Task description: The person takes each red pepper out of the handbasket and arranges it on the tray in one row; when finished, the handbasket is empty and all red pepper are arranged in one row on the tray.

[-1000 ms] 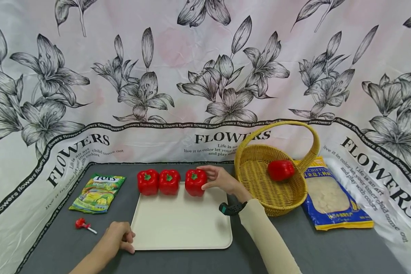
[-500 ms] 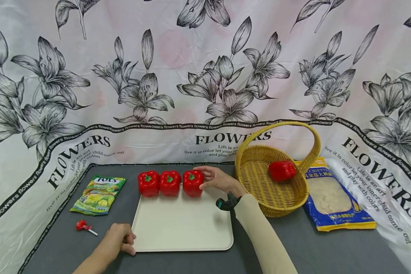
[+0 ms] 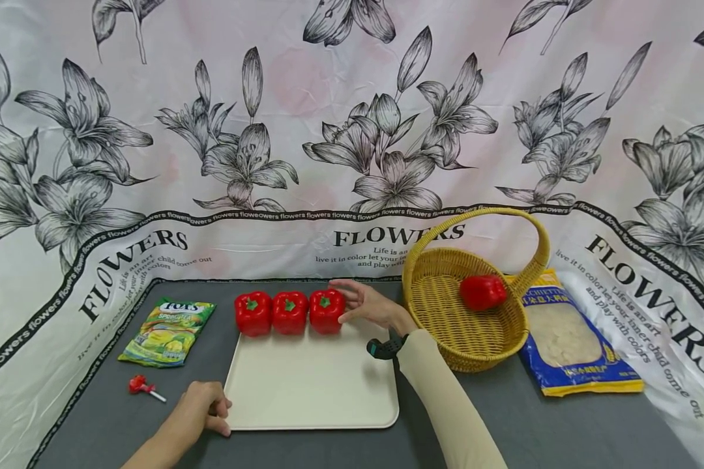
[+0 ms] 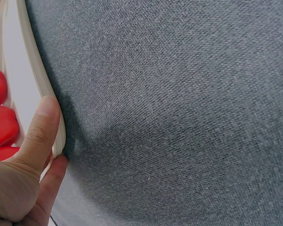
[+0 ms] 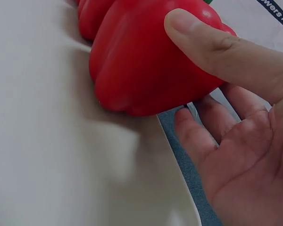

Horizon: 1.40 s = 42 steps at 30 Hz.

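Three red bell peppers stand in a row along the far edge of a cream tray [image 3: 311,391]. My right hand [image 3: 375,306] holds the rightmost bell pepper [image 3: 326,312]; in the right wrist view the thumb lies on its side and the fingers reach behind it. Left of it are the middle bell pepper [image 3: 290,314] and the leftmost bell pepper [image 3: 253,314]. My left hand [image 3: 202,404] grips the tray's near left corner, and the left wrist view has the thumb [image 4: 42,127] on the rim with a finger beneath.
A yellow wicker basket [image 3: 446,326] with another red bell pepper [image 3: 482,292] inside stands to the right. Beside it lies a blue and yellow pasta bag [image 3: 569,345]. On the left are a green candy bag [image 3: 170,332] and a red lollipop [image 3: 143,385]. A floral curtain [image 3: 305,182] hangs behind.
My right hand has moved left with the rightmost bell pepper, narrowing the gap to the middle one. My left hand has stayed at the tray corner.
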{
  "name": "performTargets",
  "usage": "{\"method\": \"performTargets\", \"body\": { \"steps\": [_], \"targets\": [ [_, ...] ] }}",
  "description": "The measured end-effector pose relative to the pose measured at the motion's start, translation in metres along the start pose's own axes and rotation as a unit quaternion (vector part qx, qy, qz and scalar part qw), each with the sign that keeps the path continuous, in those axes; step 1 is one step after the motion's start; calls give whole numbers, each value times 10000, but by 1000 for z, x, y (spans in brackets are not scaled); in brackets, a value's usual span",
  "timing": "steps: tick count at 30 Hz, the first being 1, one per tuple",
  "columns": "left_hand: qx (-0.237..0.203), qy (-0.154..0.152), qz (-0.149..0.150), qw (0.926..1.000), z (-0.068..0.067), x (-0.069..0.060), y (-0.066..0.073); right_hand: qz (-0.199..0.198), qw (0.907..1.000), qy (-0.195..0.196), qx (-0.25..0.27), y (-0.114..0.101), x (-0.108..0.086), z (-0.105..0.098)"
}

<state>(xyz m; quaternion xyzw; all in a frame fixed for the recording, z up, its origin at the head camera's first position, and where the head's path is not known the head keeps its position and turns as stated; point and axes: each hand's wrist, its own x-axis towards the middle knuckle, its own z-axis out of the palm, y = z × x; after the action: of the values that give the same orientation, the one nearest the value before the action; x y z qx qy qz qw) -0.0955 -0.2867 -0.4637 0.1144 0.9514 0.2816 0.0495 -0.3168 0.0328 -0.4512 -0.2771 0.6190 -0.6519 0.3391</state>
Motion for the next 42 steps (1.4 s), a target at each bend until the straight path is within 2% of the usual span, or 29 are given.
{"method": "performTargets", "body": {
  "steps": [8,14,16,21,25,30,33,36,40,42],
  "targets": [
    [52,-70,-66,9999,1,0,-1,13,9997,31,-223,0,-1,-1],
    [201,21,69,9998,1,0,-3,-260,9984,88,-497,-11,-14,1],
    [211,-11,-3,9998,0,0,-3,-388,9979,105,-512,-16,-21,0],
    [164,-159,-433,9988,0,0,1,-611,9971,-45,-458,-29,-46,-8],
    [135,-211,-694,9973,0,1,2,-732,9950,-154,-656,-42,-77,-19],
    [117,-161,-697,9974,-1,1,2,-793,9924,-99,-938,-62,-120,-41],
    [169,-123,-552,9983,-1,0,1,-695,9910,169,-1128,-69,-141,-60],
    [251,-93,-465,9986,-1,0,1,-538,9866,601,-1417,-73,-158,-84],
    [167,-130,-536,9983,-1,2,3,-258,9705,1389,-1955,-78,-176,-114],
    [148,-127,-381,9991,-1,3,4,-180,9599,1770,-2168,-81,-185,-125]
  ]
}}
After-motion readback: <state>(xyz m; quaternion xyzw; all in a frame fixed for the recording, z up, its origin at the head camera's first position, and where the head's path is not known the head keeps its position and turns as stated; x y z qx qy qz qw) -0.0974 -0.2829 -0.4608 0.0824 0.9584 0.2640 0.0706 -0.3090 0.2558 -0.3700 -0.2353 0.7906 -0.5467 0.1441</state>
